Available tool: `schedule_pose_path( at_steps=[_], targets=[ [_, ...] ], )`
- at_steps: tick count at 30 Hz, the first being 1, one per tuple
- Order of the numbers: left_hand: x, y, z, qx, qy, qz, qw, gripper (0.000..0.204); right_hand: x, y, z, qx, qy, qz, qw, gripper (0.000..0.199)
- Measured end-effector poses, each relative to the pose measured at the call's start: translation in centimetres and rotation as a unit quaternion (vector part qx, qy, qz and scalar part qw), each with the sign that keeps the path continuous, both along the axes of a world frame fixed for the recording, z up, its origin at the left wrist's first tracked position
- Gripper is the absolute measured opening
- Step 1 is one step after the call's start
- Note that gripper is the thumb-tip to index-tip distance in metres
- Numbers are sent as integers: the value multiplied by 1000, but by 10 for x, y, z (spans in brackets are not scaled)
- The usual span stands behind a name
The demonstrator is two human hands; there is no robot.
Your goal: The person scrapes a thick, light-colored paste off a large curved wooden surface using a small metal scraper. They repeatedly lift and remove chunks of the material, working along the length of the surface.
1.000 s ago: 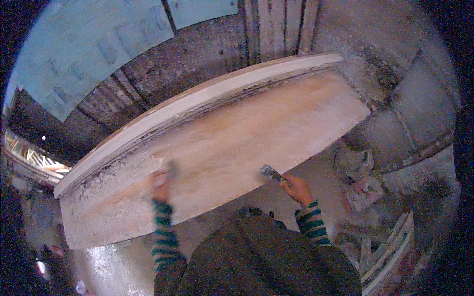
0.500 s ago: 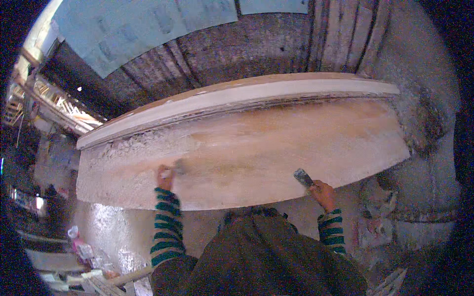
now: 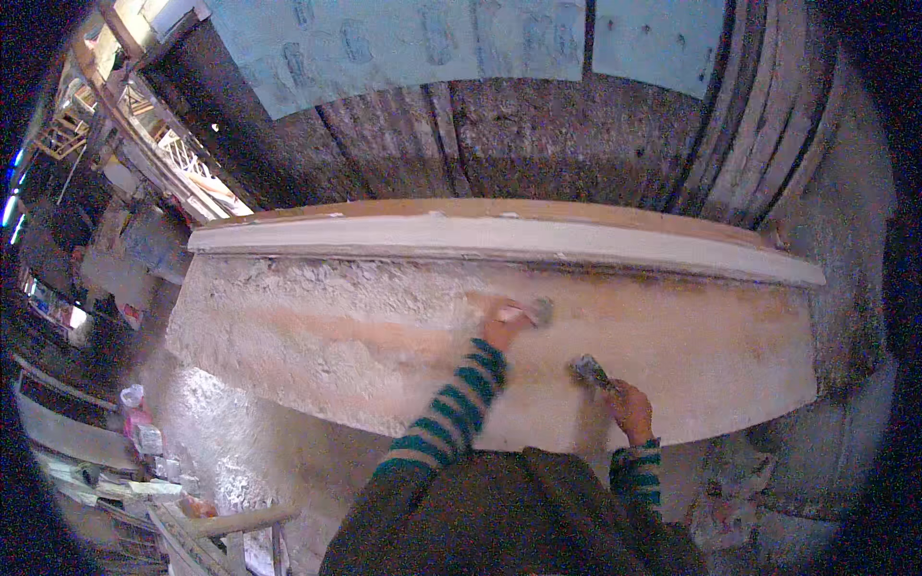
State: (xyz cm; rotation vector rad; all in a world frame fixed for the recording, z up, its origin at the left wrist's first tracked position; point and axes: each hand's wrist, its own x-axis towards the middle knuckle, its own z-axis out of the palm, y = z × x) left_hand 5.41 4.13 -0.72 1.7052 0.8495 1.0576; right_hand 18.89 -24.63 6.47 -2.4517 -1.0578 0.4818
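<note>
A broad tan board (image 3: 730, 360) lies before me, with a rough coat of whitish paste or dust (image 3: 327, 283) over its left and far parts. My left hand (image 3: 504, 324) reaches across the board's middle, its fingers closed on a small tool with a grey end (image 3: 541, 311). Motion blurs that tool, so I cannot make out its exact kind. Over the near edge, my right hand (image 3: 630, 411) grips a short flat tool with a dark, pale-specked end (image 3: 589, 369), which points up and left above the board. Its shadow falls on the surface beneath.
A raised pale ledge (image 3: 480, 233) runs along the board's far side. Behind it stands a dark stained wall with light blue panels (image 3: 403, 48). Scrap timber (image 3: 192, 528) and a pink-and-white bag (image 3: 141, 427) are at the lower left.
My left hand has swept right and away from me across the board with its tool. The whole view has shifted and turned; my right hand still holds its tool near the near edge.
</note>
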Motion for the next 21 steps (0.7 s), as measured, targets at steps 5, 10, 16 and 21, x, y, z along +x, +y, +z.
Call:
schedule_pose_path(
  at_steps=[5,10,16,21],
  targets=[
    [-10,80,-54,-151,-87,-12,985,18,-26,25,18,4,33,11,999,37],
    [-188,208,15,-89,-86,98,987,18,-47,34,24,-58,31,-6,998,39],
    [-393,293,38,195,161,247,936,17,-63,64,18,-52,16,27,998,41],
    [-486,308,34,74,-12,424,902,18,-74,74,26,-37,24,32,999,37]
  ],
)
